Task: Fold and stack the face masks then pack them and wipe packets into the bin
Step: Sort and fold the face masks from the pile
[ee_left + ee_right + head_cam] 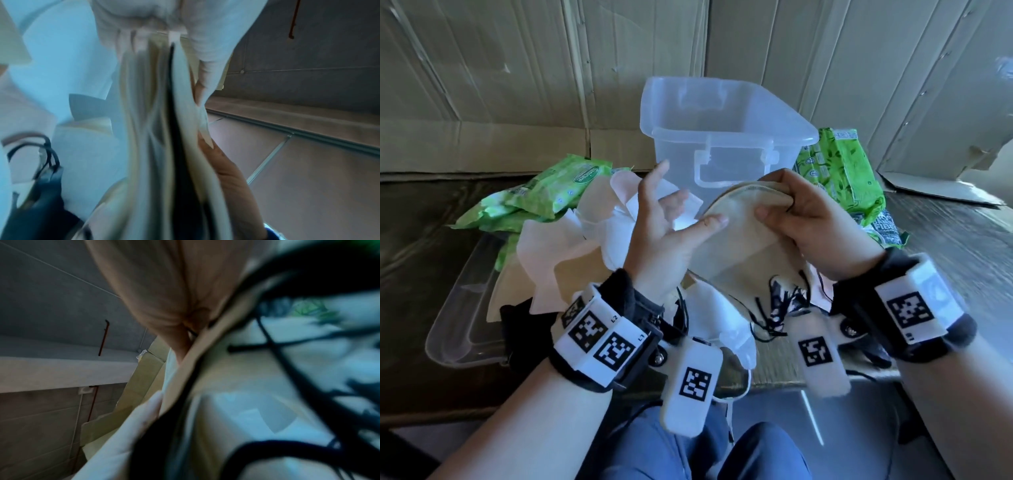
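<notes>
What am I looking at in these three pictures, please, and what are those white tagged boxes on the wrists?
No robot here: a person works bare-handed. The large picture comes from a head camera; the two blurred ones come from cameras in the boxes strapped to each wrist. The right hand holds a stack of beige masks in its grip; the left hand is open, its thumb on the stack. On the table lie loose white masks, green wipe packets on both sides, a clear bin that looks empty, and its lid.

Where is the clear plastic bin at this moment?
In the head view the clear bin stands upright at centre back, behind both hands, with green wipe packets to its left and more to its right.
</notes>
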`<action>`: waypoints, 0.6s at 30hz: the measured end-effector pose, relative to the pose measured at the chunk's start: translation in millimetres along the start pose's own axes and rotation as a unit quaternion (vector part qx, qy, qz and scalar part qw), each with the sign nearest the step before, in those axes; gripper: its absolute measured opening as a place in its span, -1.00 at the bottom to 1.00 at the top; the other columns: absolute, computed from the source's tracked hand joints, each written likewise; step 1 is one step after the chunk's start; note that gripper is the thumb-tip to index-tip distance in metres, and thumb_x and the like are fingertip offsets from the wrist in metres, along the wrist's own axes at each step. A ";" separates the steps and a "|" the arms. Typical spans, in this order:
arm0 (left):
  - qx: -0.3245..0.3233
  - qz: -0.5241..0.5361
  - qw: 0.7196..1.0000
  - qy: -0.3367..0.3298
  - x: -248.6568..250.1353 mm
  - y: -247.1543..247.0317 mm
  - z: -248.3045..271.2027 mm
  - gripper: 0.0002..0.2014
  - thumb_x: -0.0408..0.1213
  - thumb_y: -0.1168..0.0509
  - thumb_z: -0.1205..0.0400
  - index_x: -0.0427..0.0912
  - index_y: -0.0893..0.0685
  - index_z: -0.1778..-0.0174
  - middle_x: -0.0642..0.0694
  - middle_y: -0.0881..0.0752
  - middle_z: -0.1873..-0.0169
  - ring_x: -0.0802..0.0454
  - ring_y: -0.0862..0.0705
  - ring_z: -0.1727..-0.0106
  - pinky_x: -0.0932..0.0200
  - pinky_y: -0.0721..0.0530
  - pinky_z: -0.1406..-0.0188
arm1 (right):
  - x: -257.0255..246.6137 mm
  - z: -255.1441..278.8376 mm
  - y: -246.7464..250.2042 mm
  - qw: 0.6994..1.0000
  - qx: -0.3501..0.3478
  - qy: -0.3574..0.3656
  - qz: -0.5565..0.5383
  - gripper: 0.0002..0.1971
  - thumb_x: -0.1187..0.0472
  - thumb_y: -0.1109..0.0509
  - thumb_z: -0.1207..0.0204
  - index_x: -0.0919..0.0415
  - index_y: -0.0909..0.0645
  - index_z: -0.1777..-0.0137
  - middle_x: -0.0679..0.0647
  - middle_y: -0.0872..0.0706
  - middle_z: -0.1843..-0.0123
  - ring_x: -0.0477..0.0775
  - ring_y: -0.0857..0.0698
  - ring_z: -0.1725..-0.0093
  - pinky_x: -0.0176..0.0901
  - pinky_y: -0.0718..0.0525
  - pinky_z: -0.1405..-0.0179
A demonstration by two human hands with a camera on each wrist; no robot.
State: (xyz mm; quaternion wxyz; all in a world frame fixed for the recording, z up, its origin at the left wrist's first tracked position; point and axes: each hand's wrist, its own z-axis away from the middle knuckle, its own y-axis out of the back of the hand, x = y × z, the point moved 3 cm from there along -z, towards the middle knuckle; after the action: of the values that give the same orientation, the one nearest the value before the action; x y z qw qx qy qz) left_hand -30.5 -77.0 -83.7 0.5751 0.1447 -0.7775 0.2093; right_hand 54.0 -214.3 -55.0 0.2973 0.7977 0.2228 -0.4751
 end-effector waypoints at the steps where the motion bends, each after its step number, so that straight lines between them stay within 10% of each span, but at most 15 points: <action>1: -0.022 0.002 1.000 -0.005 1.0 -0.6 -0.7 -0.19 -0.41 -0.53 -0.34 0.20 -0.27 -0.37 0.07 -0.62 -0.01 0.08 -0.64 -0.16 0.08 -0.54 -0.31 | -1.5 -1.2 1.0 1.000 -0.010 -0.003 0.011 -0.85 0.27 -0.27 -0.38 0.07 -0.49 0.07 -0.17 -0.66 0.28 -0.21 -0.58 0.25 -0.40 -0.55 0.21; 5: -0.084 -0.030 0.996 -0.015 1.2 -8.4 1.0 -0.42 -0.60 -0.33 -0.53 0.20 -0.41 -0.21 -0.08 -0.71 0.31 0.03 -0.68 0.26 0.15 -0.64 0.09 | -1.5 -3.1 6.2 0.998 0.049 -0.001 0.026 -0.76 0.34 -0.35 -0.47 -0.02 -0.56 -0.03 -0.12 -0.72 0.32 -0.11 -0.63 0.33 -0.28 -0.61 0.30; 12: -0.156 -0.074 0.985 0.001 -5.3 -25.5 9.8 -0.73 -0.52 -0.29 -0.47 0.00 -0.70 0.18 0.11 -0.71 0.17 0.27 -0.63 0.12 0.48 -0.54 0.09 | 5.9 4.2 -0.6 0.990 0.114 0.005 0.086 -0.58 0.25 -0.27 -0.46 -0.31 -0.46 -0.17 -0.04 -0.71 0.26 -0.03 -0.66 0.26 -0.14 -0.61 0.22; 15: -0.167 -0.077 0.983 0.007 -7.1 -25.3 11.1 -0.72 -0.58 -0.33 -0.50 -0.05 -0.70 0.18 0.04 -0.73 0.15 0.20 -0.66 0.06 0.49 -0.58 0.03 | 3.8 8.9 -4.0 0.977 0.078 0.032 0.198 -0.47 0.28 -0.24 -0.52 -0.11 -0.30 -0.46 0.01 -0.68 0.05 0.04 -0.63 0.10 -0.16 -0.57 -0.07; 18: -0.148 -0.096 0.984 0.002 -7.7 -21.1 11.6 -0.70 -0.64 -0.30 -0.51 -0.10 -0.71 0.16 0.00 -0.74 0.10 0.22 -0.68 0.03 0.51 -0.57 0.00 | 3.3 17.6 1.4 0.974 0.035 0.010 0.223 -0.37 0.39 -0.30 -0.54 -0.06 -0.17 -0.50 -0.06 -0.59 0.04 0.00 -0.60 0.26 -0.15 -0.59 0.11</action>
State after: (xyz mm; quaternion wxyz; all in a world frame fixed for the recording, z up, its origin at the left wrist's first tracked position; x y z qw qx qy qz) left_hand -28.0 -101.2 -90.6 0.6091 0.1319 -0.7812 0.0359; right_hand 45.4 -227.1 -64.0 0.3654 0.8420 0.0255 -0.3961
